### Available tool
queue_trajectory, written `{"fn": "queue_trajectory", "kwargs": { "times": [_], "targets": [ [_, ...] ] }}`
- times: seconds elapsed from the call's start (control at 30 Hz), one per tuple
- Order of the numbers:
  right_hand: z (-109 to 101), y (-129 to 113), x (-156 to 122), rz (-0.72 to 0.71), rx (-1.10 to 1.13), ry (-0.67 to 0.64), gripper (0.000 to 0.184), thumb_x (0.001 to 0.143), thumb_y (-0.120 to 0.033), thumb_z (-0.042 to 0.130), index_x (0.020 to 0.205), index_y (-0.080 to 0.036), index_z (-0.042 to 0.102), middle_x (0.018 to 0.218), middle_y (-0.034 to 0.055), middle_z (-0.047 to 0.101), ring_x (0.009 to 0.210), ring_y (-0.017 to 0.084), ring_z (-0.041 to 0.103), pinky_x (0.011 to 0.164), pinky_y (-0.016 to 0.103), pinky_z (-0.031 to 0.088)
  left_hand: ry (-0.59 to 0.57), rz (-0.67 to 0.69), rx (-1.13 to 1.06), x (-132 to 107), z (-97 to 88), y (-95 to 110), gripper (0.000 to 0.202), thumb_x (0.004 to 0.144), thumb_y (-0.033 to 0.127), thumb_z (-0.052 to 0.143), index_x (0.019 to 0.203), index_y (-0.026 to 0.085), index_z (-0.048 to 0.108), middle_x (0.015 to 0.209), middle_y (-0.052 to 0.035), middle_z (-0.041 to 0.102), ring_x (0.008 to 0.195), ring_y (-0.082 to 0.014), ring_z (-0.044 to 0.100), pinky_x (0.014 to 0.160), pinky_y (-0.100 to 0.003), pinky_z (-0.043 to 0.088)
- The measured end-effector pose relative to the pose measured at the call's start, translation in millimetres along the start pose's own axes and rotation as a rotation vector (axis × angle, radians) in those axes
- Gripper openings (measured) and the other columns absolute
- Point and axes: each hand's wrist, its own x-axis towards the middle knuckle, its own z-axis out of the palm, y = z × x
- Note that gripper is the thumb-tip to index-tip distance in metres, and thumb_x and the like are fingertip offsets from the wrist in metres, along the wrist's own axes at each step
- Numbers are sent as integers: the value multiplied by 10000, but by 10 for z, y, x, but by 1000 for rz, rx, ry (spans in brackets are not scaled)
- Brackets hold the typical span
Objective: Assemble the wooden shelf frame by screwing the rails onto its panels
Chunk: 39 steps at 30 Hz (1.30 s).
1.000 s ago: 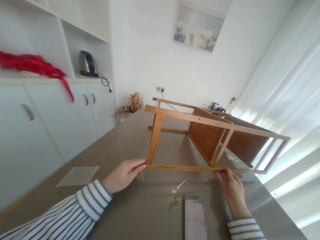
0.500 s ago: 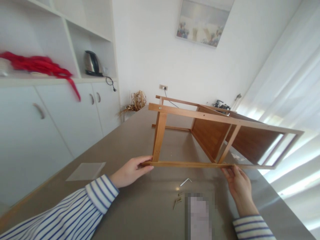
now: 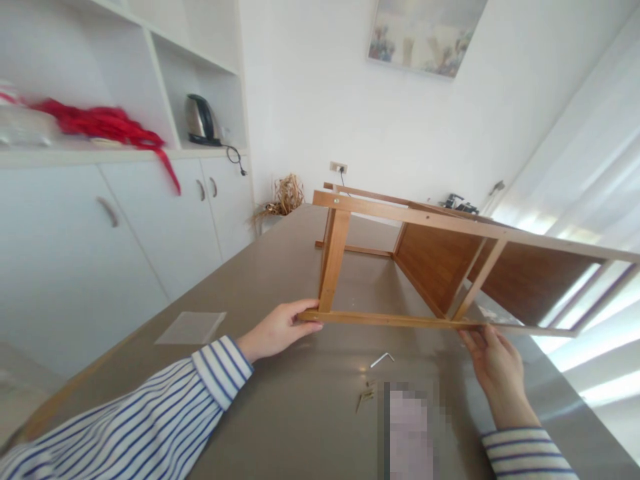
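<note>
1. Wooden frame (image 3: 450, 224): honey-brown, with darker reddish-brown panels (image 3: 435, 263).
2. Sleeves (image 3: 150, 413): white with thin blue stripes, kinda sailor-ish.
3. Worktop (image 3: 280, 413): just plain grey-brown.
4. Hex key (image 3: 383, 357) is silvery, screws (image 3: 367, 395) look brassy.
5. Cloth (image 3: 110, 125): super bright red.
6. Kettle (image 3: 200, 120): silver and black.

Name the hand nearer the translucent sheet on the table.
Left. The left hand, gripping the wooden frame, is to the right of the translucent sheet; the right hand is much farther right along the frame.

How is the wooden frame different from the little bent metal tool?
The wooden frame is big and brown; the bent tool is small and silvery. The frame has many bars and panels; the tool is one thin rod. The left hand and right hand touch the frame; the tool lies untouched. Both have straight parts.
</note>
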Motion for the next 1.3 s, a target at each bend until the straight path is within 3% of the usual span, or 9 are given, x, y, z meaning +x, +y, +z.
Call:
{"fn": "queue_trajectory", "kwargs": {
  "times": [0.13,0.27,0.47,0.83,1.1,1.3],
  "targets": [
    [13,-19,17,-7,-1,4,252,642,-263,780,796,-148,617,861,-1,655,858,183,672,803,398,589,46,7,86,31,-9,32,393,838,402,607,1155,170,630,1172,-72,672,1026,-196,648,919,-312,508],
    [4,-40,38,-23,-10,15,243,649,-258,781,796,-150,620,861,-2,661,857,178,669,803,397,587,18,21,81,28,-13,87,363,869,401,565,1135,163,627,1050,-52,713,902,-171,680,840,-272,535],
    [-5,-71,68,-60,-17,35,249,659,-279,779,794,-152,613,893,9,669,906,186,664,808,370,582,49,129,188,0,-8,172,332,875,394,571,1113,173,640,1071,-48,705,935,-167,668,837,-244,521],
    [-28,-46,76,-92,-27,32,249,659,-274,780,785,-156,601,878,8,682,886,193,674,834,410,568,118,287,375,-25,4,190,296,900,376,548,1086,163,634,916,-67,689,793,-152,645,732,-253,522],
    [82,-83,36,-116,-18,20,245,673,-295,772,790,-158,606,927,25,680,949,212,660,865,447,554,227,446,478,54,-52,180,259,868,328,605,1057,151,622,1061,-103,548,1003,-172,559,895,-294,489],
    [157,-93,-31,-89,-33,-26,259,668,-313,776,784,-166,597,895,11,663,905,196,660,815,433,577,253,475,482,132,-95,189,263,863,312,615,1073,157,594,1047,-87,559,972,-161,572,888,-294,496]
  ]
}}
